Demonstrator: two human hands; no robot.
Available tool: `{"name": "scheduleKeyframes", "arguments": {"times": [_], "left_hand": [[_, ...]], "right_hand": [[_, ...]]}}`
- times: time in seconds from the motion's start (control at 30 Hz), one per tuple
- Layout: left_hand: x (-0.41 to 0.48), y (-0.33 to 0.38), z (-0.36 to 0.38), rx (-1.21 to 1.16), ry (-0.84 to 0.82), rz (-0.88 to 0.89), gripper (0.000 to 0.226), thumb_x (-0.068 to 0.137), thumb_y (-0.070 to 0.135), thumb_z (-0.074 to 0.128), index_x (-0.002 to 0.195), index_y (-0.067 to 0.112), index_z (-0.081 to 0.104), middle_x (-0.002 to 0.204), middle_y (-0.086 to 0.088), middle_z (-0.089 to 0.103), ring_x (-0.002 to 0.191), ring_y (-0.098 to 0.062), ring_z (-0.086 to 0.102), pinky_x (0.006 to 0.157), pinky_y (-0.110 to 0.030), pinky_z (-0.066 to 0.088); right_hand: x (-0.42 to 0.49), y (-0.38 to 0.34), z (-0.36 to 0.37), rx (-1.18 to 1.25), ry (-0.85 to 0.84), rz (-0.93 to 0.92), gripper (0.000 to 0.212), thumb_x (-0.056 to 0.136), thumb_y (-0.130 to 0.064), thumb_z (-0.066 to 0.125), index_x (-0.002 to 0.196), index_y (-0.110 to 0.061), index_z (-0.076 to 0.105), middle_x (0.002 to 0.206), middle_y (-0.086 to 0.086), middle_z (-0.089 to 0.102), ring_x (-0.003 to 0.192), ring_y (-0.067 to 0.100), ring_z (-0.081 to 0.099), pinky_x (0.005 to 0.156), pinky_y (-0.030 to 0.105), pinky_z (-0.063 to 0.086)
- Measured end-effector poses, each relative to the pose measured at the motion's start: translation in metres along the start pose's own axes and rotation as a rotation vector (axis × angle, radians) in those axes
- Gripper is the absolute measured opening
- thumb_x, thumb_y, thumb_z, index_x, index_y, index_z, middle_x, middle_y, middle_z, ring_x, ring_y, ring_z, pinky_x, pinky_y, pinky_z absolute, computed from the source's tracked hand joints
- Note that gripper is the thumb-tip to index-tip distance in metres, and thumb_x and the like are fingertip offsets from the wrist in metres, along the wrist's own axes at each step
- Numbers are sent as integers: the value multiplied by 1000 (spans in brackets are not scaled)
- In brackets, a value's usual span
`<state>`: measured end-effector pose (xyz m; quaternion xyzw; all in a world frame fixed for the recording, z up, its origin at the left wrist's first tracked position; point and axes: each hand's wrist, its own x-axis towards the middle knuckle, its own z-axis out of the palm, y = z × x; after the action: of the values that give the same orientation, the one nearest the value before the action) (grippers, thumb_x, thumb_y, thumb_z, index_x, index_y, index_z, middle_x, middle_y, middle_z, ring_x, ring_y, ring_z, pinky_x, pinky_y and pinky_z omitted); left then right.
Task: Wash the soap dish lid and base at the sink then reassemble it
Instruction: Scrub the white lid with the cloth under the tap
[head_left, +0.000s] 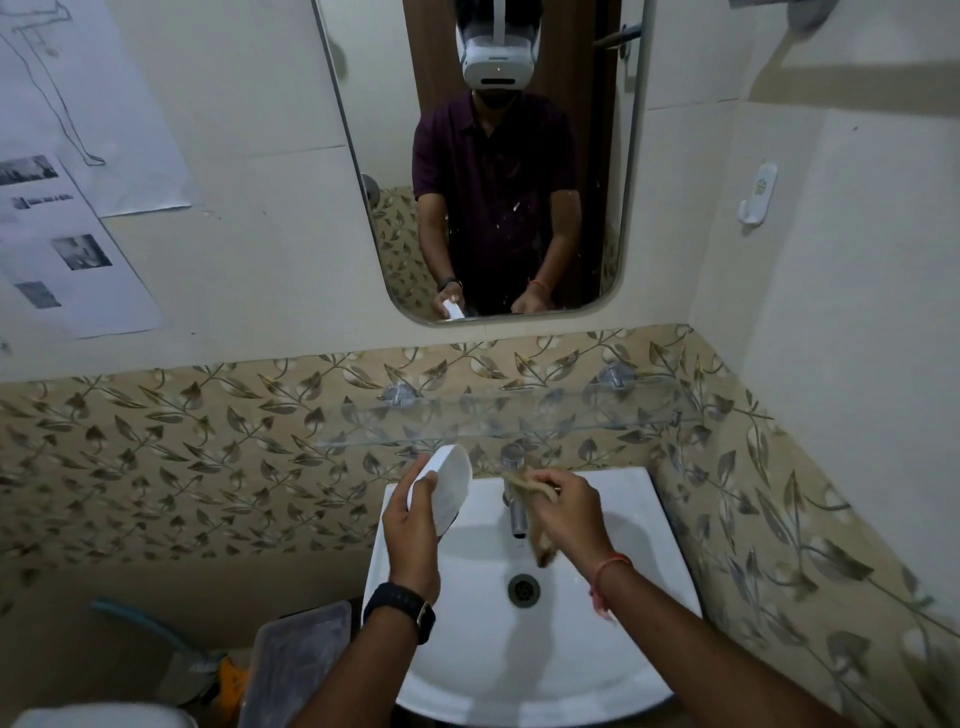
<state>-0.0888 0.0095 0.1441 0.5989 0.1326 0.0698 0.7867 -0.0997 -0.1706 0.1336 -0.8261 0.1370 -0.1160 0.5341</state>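
My left hand (411, 525) grips a white oval soap dish part (451, 486) and holds it tilted above the left rim of the white sink (639, 525). I cannot tell whether this part is the lid or the base. My right hand (570, 514) is closed on a brownish cloth (540, 545) that hangs beside the chrome tap (515, 493), over the basin. The cloth drapes down toward the drain (523, 590). No water stream is visible from the tap.
A glass shelf (498, 421) juts out from the leaf-patterned tiles just above the tap. A mirror (493, 156) hangs over it. A grey lidded bin (296, 660) stands at the sink's lower left. Papers are taped on the left wall; a hook (757, 195) is on the right wall.
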Motion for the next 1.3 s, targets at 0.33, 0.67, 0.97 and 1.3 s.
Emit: {"name": "scheduleKeyframes", "arguments": {"times": [0.33,0.67,0.97,1.3], "left_hand": [[-26,1,17,-162,-211,-52,42,106,15,38,141,20,61,134,-8,70,124,-25,66,105,-47,50],[-6,7,-6,-164,-182,-131,35,104,27,47,131,29,69,137,-11,67,125,-35,63,100,-53,53],[7,14,-16,-592,-80,-393,47,101,30,52,142,9,55,142,-27,58,127,-51,57,91,-55,60],[-11,3,4,-317,-255,-354,43,105,33,43,137,12,63,121,-15,75,112,-33,66,92,-48,55]], "right_hand": [[-12,-63,44,1092,-327,392,26,98,4,56,120,-2,69,106,17,76,88,26,75,69,30,63],[-9,-64,16,-552,-724,-474,31,89,-1,56,108,-16,76,114,9,67,104,31,66,88,45,59],[10,-64,-26,-310,-58,-410,40,90,7,56,120,-12,74,108,7,63,95,19,61,82,20,43],[8,-79,27,-781,-464,-319,36,91,-1,58,127,-4,64,136,19,61,125,37,57,105,39,50]]}}
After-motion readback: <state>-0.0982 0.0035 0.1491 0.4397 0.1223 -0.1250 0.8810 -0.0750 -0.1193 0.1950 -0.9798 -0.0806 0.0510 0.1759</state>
